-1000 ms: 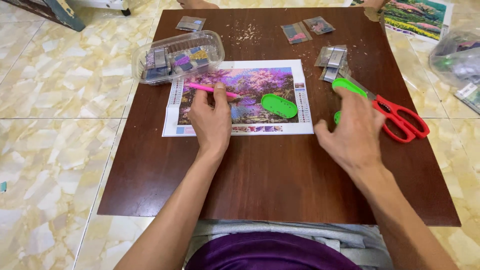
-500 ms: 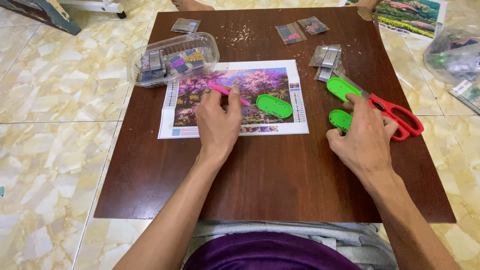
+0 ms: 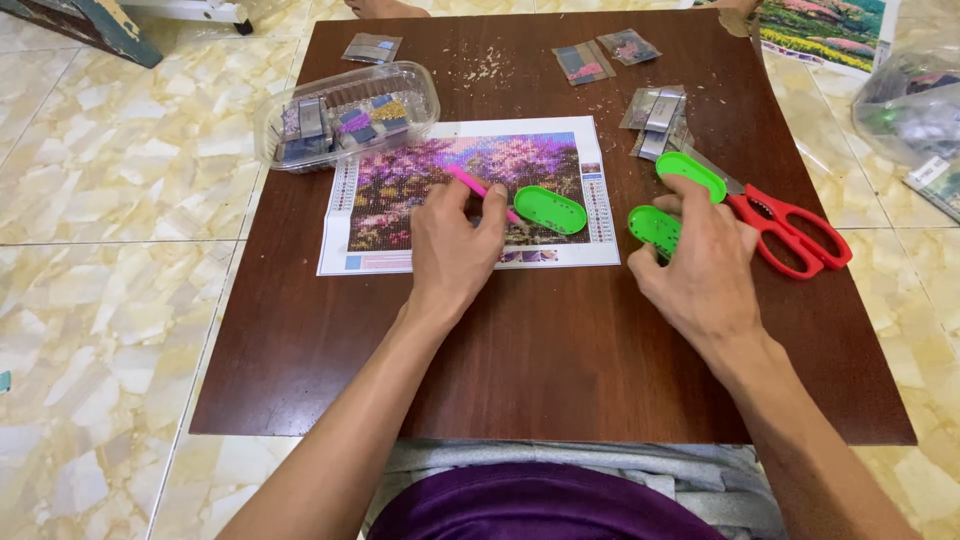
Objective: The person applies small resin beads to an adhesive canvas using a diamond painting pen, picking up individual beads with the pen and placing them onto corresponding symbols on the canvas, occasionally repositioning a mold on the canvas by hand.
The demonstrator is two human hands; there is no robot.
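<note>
On the dark wood table, my left hand pinches the pink pen over the canvas. My right hand grips a green tray; I'd keep it level.

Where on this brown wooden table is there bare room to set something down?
The near strip of the brown wooden table, between the printed canvas sheet and the front edge, is bare. Crowded: the far right, around the red-handled scissors and green oval trays.

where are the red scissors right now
In the head view the red scissors lie on the right side of the brown table, just beyond the right hand, with a green oval tray at their blades.
</note>
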